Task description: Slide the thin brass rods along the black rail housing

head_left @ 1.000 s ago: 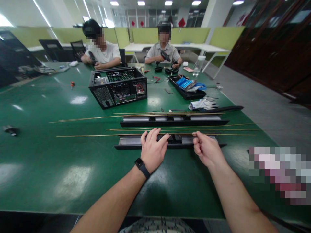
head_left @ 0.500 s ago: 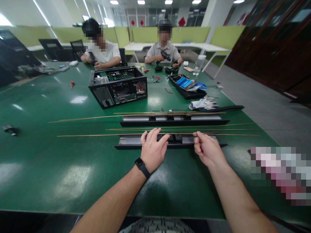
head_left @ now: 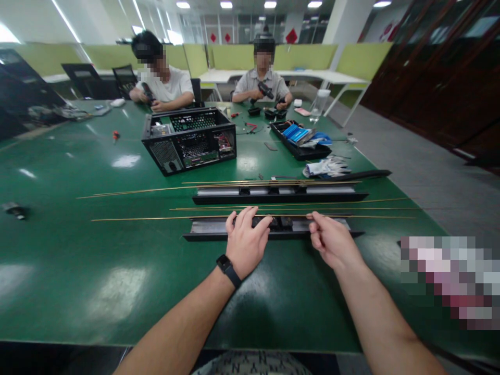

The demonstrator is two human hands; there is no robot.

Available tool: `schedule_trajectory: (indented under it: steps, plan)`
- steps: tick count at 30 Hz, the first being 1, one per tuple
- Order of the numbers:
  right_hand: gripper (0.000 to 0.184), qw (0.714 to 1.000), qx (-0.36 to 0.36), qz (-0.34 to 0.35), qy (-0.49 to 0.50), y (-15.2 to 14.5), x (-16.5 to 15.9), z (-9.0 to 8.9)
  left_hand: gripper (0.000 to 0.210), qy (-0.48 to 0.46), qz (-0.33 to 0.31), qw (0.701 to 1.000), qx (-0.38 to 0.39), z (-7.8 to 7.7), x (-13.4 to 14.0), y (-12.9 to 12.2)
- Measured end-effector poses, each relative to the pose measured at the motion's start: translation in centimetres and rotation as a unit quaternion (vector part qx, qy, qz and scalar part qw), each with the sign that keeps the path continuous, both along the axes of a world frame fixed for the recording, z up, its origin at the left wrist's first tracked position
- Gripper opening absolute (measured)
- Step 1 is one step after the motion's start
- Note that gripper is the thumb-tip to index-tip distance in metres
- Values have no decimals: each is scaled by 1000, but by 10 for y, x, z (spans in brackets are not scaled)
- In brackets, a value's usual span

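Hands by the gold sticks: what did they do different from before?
The right hand seems to have shifted very slightly left along the nearest gold rod. I see nothing newly grabbed or let go. The left hand, near bar and computer case look the same.

Ceiling lights [head_left: 270, 4] are shining overhead. Lime-green partitions [head_left: 304, 56] are standing behind white desks [head_left: 269, 76]. Dark reddish-brown cabinets [head_left: 437, 88] are lining the right side; grey flooring [head_left: 402, 156] is running between them and a glossy green worktable [head_left: 70, 281], which is reflecting light.
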State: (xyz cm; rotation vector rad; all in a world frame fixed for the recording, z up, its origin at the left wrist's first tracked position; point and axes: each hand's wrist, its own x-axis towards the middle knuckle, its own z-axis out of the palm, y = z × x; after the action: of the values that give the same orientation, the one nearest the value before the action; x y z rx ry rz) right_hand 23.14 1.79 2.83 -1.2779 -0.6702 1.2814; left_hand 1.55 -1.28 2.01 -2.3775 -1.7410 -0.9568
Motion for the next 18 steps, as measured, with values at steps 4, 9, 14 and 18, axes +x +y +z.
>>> schedule_trajectory:
  steps: [4,9,14,18]
  plan:
    - [20,1000,-4,-14,11,0,-1,2,28,2,2,1000,-3,0,0,0]
    - [19,1000,3,-21,20,0,-1,1,27,5,2,1000,-7,-1,0,0]
    - [20,1000,1,-19,18,1,0,1,28,1,3,1000,-3,-1,0,0]
    - [16,999,2,-27,18,1,1,2,28,-2,0,1000,-1,-1,0,0]
